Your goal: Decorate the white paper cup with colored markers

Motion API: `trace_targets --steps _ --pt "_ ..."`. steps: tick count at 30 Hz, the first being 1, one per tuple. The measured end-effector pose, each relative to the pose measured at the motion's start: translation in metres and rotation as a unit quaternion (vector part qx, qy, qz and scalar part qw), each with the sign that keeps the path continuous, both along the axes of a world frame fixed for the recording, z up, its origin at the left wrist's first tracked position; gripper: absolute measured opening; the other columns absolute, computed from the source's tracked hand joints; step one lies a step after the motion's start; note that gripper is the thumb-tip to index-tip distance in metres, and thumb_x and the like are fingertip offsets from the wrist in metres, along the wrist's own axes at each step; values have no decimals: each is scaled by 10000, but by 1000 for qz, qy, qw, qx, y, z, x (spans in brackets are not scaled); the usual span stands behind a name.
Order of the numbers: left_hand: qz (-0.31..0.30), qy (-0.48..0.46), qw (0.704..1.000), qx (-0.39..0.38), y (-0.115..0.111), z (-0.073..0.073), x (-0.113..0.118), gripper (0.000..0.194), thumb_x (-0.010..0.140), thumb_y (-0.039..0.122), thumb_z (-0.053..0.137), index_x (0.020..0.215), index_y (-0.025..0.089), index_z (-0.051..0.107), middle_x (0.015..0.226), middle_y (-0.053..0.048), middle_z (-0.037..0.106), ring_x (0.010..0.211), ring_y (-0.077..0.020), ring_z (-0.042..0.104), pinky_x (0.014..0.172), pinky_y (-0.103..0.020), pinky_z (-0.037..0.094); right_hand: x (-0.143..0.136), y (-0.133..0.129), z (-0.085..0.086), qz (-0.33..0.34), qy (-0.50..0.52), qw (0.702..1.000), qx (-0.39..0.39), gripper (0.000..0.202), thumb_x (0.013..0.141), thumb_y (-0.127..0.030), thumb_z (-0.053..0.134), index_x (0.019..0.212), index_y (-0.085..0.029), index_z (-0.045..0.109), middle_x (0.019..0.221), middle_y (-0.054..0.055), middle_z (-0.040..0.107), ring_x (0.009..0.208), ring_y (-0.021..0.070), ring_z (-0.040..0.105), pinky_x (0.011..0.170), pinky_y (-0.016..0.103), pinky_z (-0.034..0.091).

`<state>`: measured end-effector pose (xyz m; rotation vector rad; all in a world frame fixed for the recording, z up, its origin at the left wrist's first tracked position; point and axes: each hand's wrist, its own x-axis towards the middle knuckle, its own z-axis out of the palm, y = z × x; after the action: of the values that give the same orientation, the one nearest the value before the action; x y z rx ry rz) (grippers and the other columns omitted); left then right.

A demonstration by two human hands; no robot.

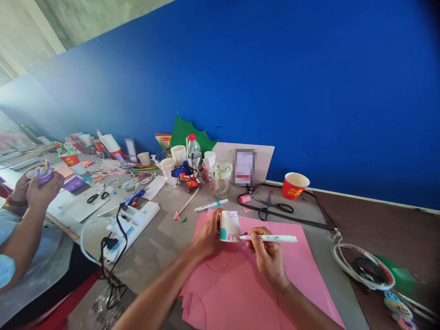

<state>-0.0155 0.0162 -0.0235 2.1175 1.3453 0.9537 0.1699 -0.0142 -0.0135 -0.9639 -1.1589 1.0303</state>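
My left hand (210, 234) is wrapped round a white paper cup (229, 224) from its left side. The cup bears pink drawn lines and a teal patch at its lower left. In my right hand (268, 256) is a white acrylic marker (278, 238), pinched between thumb and fingers. Its pink tip meets or nearly meets the cup's lower right side, by pink marks. Under both hands lie sheets of pink paper (247, 293). Just behind the cup rests a second marker (211, 205) with a teal band.
Scissors (271, 204), a red paper cup (295, 185) and a glass jar (222, 179) stand or lie behind the paper. On the left are a power strip (132, 229) with cords and a blue glue gun (134, 197). Another person's hands (41, 183) hold a purple-and-white cup farther left.
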Motion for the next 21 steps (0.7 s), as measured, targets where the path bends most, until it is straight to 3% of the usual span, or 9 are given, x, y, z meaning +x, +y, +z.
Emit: trace_targets --steps 13,21 --pt "1 9 1000 16 -1 4 3 610 724 103 569 1273 161 313 926 -63 628 704 -170 580 608 -281 450 -1 -3 -4 22 11 999 -22 355 891 -528 564 749 -204 587 631 -5 547 545 132 497 491 243 390" --pt "0 4 1000 3 0 -1 1 669 704 89 585 1306 178 306 975 -73 640 768 -187 604 640 -290 466 -2 -3 -1 27 7 999 -22 374 890 -547 561 742 -203 575 615 -7 529 528 123 475 469 240 384"
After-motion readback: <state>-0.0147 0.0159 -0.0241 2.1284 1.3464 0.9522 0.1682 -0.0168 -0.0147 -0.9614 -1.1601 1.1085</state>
